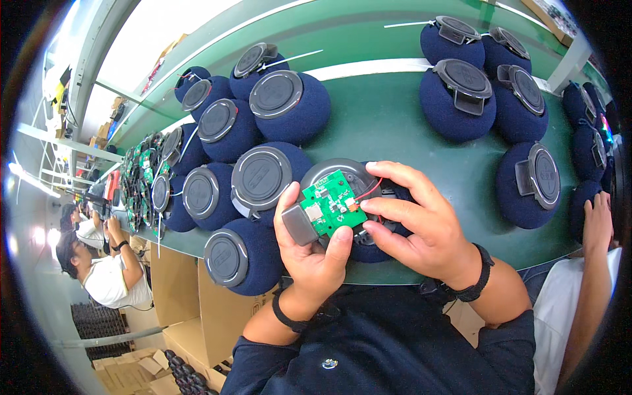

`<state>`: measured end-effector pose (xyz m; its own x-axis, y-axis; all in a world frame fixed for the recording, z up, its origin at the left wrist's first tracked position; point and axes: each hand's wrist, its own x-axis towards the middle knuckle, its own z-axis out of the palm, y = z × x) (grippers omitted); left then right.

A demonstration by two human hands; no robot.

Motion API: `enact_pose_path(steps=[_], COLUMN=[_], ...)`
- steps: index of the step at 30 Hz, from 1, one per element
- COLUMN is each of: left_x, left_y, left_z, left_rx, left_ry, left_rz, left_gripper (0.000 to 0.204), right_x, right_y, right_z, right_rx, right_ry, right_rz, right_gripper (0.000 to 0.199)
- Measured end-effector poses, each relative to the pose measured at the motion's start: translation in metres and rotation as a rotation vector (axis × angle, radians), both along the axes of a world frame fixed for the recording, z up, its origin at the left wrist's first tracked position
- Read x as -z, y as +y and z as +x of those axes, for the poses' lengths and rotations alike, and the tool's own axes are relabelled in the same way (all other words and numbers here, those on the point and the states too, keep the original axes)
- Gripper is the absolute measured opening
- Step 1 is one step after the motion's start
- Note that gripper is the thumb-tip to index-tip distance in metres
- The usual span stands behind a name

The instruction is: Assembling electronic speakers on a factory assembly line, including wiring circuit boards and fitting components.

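Observation:
Between the thumb and fingers of my left hand point(313, 262) is a green circuit board point(332, 201) with a dark grey rounded cap point(300, 226) along its left edge. My right hand point(424, 224) is closed at the board's right edge, its thumb and index finger beside a small pale plug. A thin red wire point(374, 189) loops from this plug under a raised finger. Right below the board is a dark blue fabric-covered round speaker whose grey base point(329, 168) faces up; the board and my hands hide much of it.
Several navy round speakers with grey bases stand at the left point(266, 99) and right point(457, 100) of the green table point(372, 115). Circuit boards point(139, 178) are heaped at far left. Cardboard boxes point(207, 322) stand below. A co-worker's hand point(598, 220) is at right; another person point(112, 276) sits left.

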<state>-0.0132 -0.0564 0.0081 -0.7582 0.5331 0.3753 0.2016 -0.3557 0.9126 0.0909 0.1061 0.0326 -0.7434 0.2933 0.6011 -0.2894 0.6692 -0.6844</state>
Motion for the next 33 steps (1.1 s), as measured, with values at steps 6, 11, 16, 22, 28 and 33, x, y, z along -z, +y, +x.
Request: enact_pose_path(steps=[6,11,16,22,28,33], left_x=[-0.002,0.0,0.002,0.001,-0.001,-0.007], left_y=[-0.003,-0.003,-0.002,-0.004,-0.005,-0.012], left_z=[0.0,0.0,0.002,0.0,-0.001,-0.003], left_rx=[-0.01,-0.014,-0.058,-0.07,-0.061,0.005], left_ry=[0.063,0.142,0.179,0.284,0.31,0.191], left_rz=[-0.033,-0.076,-0.101,-0.155,-0.172,-0.019], left_gripper=[0.083,0.085,0.085,0.086,0.085,0.084], right_x=[-0.001,-0.002,-0.003,0.0,-0.002,-0.005], right_y=[-0.004,-0.003,-0.001,0.0,-0.003,-0.002], right_z=[0.0,-0.002,0.0,0.0,-0.002,0.002], right_rx=[0.008,-0.006,-0.037,-0.091,-0.086,-0.157], right_ry=[0.008,0.05,0.032,0.046,0.067,0.014], right_rz=[0.02,0.016,0.039,-0.047,-0.037,-0.413], right_gripper=[0.038,0.042,0.044,0.046,0.046,0.037])
